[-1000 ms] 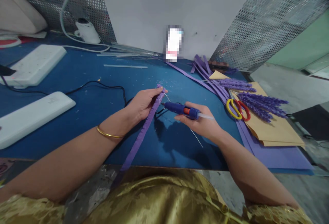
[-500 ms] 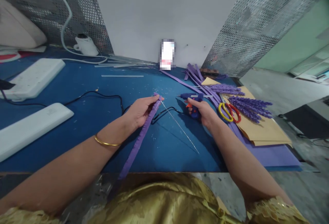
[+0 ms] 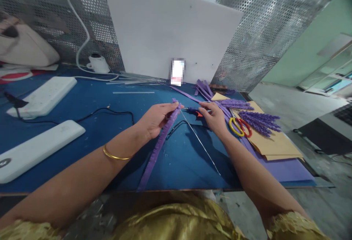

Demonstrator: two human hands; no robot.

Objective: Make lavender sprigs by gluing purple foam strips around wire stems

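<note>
Head view: your left hand (image 3: 156, 119) pinches the top end of a purple fringed strip (image 3: 161, 142), which runs down across the blue bench (image 3: 96, 144) to its near edge. Your right hand (image 3: 214, 117) is closed on the blue glue gun (image 3: 194, 111), nozzle pointing at the strip's tip. A thin wire (image 3: 200, 142) lies slantwise between your hands. Just right of the gun: yellow-and-red scissors (image 3: 239, 127) and finished lavender stems (image 3: 260, 122) on brown paper (image 3: 275, 144).

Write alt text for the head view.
The left hand pinches a purple fringed strip over a blue table, while the right hand grips a blue glue gun beside a thin wire. Scissors lie right.
</note>
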